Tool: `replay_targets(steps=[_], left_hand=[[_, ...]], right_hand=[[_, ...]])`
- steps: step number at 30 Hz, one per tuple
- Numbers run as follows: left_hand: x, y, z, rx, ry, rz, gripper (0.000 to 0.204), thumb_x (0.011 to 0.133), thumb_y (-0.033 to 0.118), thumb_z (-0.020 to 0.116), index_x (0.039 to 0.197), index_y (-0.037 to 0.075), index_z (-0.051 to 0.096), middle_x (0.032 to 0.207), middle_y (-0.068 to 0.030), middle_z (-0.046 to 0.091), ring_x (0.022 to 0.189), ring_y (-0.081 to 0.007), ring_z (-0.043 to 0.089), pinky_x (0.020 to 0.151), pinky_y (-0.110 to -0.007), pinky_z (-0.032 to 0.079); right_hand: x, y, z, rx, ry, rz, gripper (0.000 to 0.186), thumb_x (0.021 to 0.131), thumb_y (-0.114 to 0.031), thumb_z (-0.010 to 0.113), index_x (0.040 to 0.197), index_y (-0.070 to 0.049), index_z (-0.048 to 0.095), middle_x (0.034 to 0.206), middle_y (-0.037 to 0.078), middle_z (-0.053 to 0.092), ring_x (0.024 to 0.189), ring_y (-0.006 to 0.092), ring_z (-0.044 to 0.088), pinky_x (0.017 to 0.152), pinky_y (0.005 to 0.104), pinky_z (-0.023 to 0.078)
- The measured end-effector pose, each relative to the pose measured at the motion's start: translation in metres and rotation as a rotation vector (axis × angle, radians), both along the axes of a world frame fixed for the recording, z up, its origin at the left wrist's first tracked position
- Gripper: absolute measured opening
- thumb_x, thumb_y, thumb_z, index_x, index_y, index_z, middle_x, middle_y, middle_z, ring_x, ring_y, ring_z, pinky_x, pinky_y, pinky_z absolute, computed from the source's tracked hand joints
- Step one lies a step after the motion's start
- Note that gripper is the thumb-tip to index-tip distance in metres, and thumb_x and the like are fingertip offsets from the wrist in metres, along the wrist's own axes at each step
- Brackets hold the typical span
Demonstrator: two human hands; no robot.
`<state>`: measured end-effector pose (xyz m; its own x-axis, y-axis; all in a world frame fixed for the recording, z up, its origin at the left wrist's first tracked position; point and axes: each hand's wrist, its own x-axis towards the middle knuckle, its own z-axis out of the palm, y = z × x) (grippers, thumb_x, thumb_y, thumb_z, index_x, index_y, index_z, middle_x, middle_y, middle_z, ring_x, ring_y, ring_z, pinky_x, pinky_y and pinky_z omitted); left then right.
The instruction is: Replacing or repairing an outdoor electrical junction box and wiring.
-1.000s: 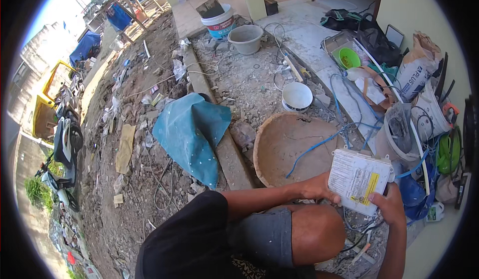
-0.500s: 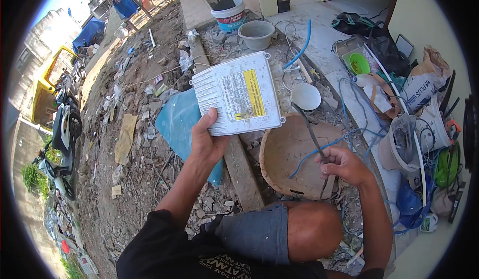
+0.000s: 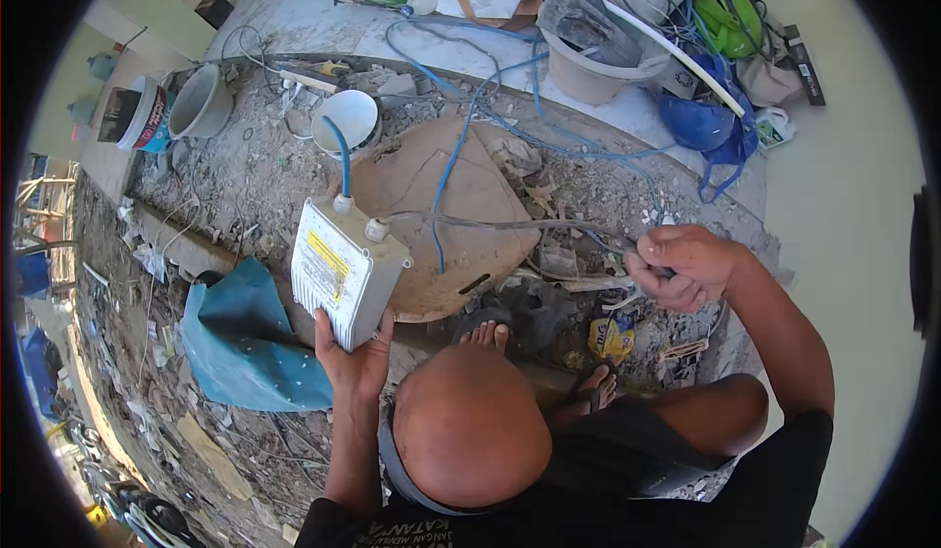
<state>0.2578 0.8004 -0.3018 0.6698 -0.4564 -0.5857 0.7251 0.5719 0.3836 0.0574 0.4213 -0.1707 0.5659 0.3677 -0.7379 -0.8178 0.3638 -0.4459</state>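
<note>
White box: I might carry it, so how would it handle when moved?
The white box seems rigid, given its crisp edges. The left hand alone holds it, so it is probably fairly light. The upright blue tube might catch on things.

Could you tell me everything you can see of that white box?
The flat, white rectangular box looks like scuffed painted metal, with ribbing and a yellow label on its front. It appears closed. Two pale round fittings stand on its far end: a blue tube emerges from one, and a dark, thin cable seems to leave the other. The left hand grips its near end, holding it tilted above grey, stony rubble.
</note>
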Motion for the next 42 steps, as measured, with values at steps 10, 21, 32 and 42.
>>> replay_targets(steps=[10, 21, 32, 42], left_hand=[[0.052, -0.008, 0.058, -0.150, -0.265, 0.230, 0.054, 0.093, 0.037, 0.058, 0.139, 0.014, 0.041, 0.136, -0.0101, 0.050, 0.123, -0.0315, 0.049, 0.101, -0.054, 0.043], [0.057, 0.081, 0.053, -0.097, -0.323, 0.259, 0.048, 0.089, 0.047, 0.060, 0.125, 0.017, 0.054, 0.117, -0.0040, 0.059, 0.097, -0.0205, 0.057, 0.086, -0.038, 0.048], [-0.008, 0.173, -0.105, 0.363, -0.091, 0.590, 0.046, 0.088, 0.044, 0.064, 0.124, 0.018, 0.053, 0.115, 0.0007, 0.060, 0.102, -0.0169, 0.056, 0.084, -0.036, 0.047], [-0.006, 0.237, -0.141, 0.715, -0.265, 0.256, 0.048, 0.090, 0.028, 0.064, 0.130, 0.014, 0.041, 0.131, -0.0053, 0.050, 0.120, -0.0224, 0.047, 0.101, -0.051, 0.036]], right_hand=[[-0.044, -0.065, -0.030, -1.032, -0.325, 0.093, 0.030, 0.087, -0.030, 0.067, 0.089, 0.000, 0.062, 0.072, 0.002, 0.058, 0.067, 0.0111, 0.055, 0.063, 0.0305, 0.044], [0.065, -0.030, -0.030, -1.351, -0.561, 0.055, 0.033, 0.093, -0.030, 0.057, 0.080, -0.001, 0.064, 0.067, 0.006, 0.065, 0.060, 0.0129, 0.057, 0.058, 0.0302, 0.044], [0.175, 0.117, -0.086, -0.444, -0.332, -0.345, 0.026, 0.097, -0.029, 0.052, 0.082, -0.008, 0.057, 0.069, 0.004, 0.061, 0.062, 0.0163, 0.063, 0.057, 0.0326, 0.050], [0.245, 0.318, -0.202, 0.461, -0.257, -0.334, 0.020, 0.098, -0.024, 0.050, 0.094, -0.007, 0.058, 0.089, 0.010, 0.067, 0.089, 0.0271, 0.068, 0.080, 0.0438, 0.055]])
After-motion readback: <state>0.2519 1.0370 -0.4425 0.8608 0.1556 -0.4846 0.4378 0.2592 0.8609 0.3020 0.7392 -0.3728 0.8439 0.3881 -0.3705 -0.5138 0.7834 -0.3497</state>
